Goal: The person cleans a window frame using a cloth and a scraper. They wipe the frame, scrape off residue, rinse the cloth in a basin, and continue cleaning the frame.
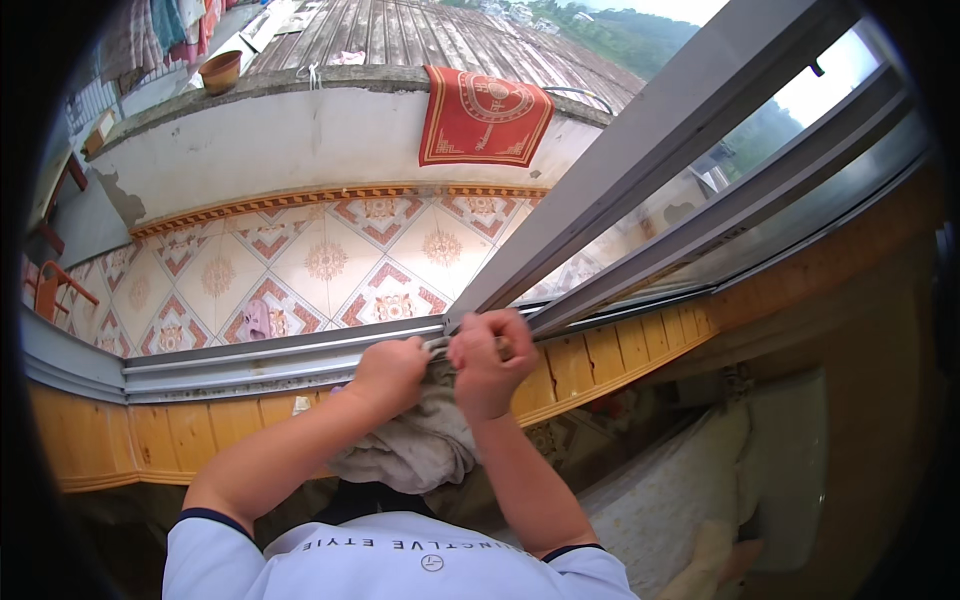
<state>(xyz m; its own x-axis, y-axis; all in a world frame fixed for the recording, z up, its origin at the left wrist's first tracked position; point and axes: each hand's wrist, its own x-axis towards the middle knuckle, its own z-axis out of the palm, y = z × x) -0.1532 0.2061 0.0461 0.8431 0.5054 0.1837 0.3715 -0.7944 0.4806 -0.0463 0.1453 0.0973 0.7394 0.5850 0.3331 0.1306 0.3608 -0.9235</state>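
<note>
A greyish cloth (420, 450) hangs bunched over the wooden sill, between my forearms. My left hand (394, 375) is closed on an upper part of it at the aluminium window track (247, 375). Just to the right, my right hand (491, 356) is curled into a fist around a small brownish thing, perhaps a handle; blur hides what it is. This fist is at the foot of the sliding window frame (600, 180), close to the cloth's upper end. Whether it also grips the cloth cannot be told.
Wooden sill panelling (630, 349) runs below the track, with a small whitish object (301, 405) on it. Outside are a tiled balcony floor (322, 262), a pink slipper (256, 320), a red mat (487, 116) over the parapet, a brown pot (220, 73) and a reddish chair (56, 289).
</note>
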